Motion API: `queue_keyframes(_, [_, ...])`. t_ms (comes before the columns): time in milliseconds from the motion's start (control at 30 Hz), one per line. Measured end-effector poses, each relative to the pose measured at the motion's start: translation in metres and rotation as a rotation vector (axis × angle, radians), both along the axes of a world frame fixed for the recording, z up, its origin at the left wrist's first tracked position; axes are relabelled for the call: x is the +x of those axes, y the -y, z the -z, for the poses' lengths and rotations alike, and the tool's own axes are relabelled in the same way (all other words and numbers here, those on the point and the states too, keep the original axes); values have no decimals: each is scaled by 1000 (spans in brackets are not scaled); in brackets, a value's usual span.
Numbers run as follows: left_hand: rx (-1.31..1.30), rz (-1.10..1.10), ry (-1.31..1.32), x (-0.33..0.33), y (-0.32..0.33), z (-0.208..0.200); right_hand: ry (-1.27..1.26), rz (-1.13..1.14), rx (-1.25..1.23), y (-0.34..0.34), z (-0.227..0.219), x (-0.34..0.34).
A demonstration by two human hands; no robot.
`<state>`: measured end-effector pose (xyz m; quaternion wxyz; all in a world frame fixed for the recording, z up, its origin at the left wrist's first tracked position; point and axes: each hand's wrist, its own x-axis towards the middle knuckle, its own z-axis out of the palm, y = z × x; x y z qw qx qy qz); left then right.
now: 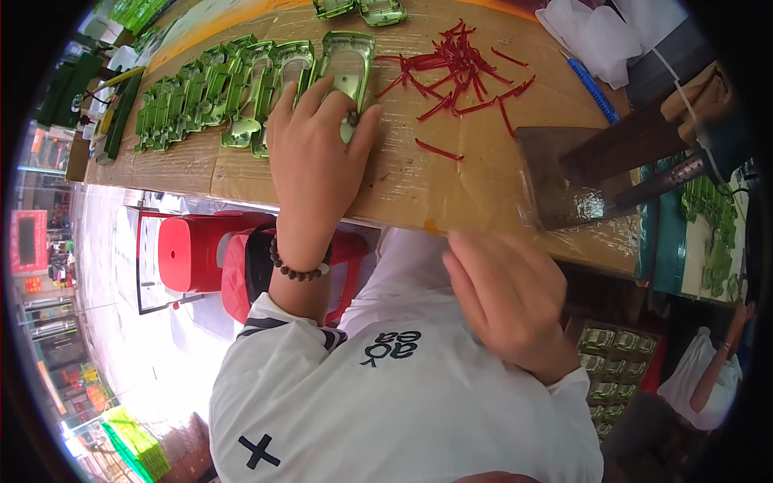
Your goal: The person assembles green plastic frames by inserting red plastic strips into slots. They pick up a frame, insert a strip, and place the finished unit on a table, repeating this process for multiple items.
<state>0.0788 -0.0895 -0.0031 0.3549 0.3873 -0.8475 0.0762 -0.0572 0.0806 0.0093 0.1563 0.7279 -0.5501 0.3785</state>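
Note:
My left hand (316, 153) reaches over the table with its thumb and fingers on either side of a shallow green plastic casing (348, 60). This casing lies at the right end of a row of similar green casings (197, 88), packed closely side by side. A dark bead bracelet circles my left wrist. My right hand (511, 298) is in front of my body by the table's near edge, its fingers bent and blurred by motion. Whether anything is in it cannot be made out. Right of the casing lies a loose pile of thin red strips (459, 64).
A blue pen-like tool (592, 87) and a white plastic bag (592, 36) lie at the far right. Nearer stands a dark metal fixture (564, 177). More green casings sit in a tray (616, 366) at lower right. A red stool (193, 253) stands left. Another person's arm (713, 366) shows.

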Motion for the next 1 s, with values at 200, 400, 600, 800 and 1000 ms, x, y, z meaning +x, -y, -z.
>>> queue_keyframes(200, [141,135,-83,19,-22,-10,-222,329,211,65,-3,6])
queue_keyframes(400, [194,244,-261,38,-32,-3,-393,328,438,66,-18,9])
queue_keyframes(600, [219,371,-445,38,-37,2,-227,250,393,62,-19,2])
queue_keyframes(800, [711,729,-736,37,-62,5,178,153,-64,37,-18,-12])
queue_keyframes(1000, [1254,1189,-870,24,-74,13,154,-41,-260,22,-28,-22])
